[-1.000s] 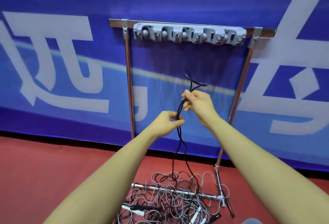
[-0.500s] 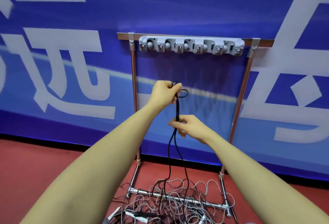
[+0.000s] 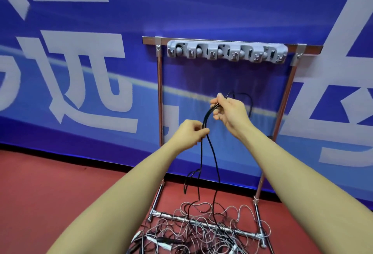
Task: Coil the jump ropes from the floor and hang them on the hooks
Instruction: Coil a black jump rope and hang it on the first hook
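Red floor, blue banner wall with big white characters behind. Chrome tube rack stands against it, grey plastic hook strip on top bar. My right hand pinches thin black jump rope up high, my left hand closed on its strands lower. Tangled grey and black ropes lie over rack's base.

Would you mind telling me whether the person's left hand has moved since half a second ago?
Yes. The left hand has dropped further below the grey hook rail.
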Motion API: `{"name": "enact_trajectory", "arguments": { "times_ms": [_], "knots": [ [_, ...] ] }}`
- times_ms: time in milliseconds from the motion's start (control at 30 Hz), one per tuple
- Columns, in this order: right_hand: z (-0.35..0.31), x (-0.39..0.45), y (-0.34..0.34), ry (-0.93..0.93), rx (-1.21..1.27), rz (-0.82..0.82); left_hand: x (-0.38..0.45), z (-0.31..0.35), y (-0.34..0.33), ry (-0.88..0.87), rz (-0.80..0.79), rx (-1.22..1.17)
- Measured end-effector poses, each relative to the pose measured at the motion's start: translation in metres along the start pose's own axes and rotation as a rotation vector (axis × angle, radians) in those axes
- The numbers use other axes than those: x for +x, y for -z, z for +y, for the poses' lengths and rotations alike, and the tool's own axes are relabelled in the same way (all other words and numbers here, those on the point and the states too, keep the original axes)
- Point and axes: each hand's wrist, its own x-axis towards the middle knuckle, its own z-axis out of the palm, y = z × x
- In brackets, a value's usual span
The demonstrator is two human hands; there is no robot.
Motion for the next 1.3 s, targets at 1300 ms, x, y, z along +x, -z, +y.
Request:
{"name": "enact_trajectory", "arguments": {
  "times_ms": [1300],
  "knots": [
    [0.042, -0.041, 0.005, -0.131, -0.478, -0.324, 0.021, 0.040, 0.016, -0.046, 0.207, -0.138]
  ]
}}
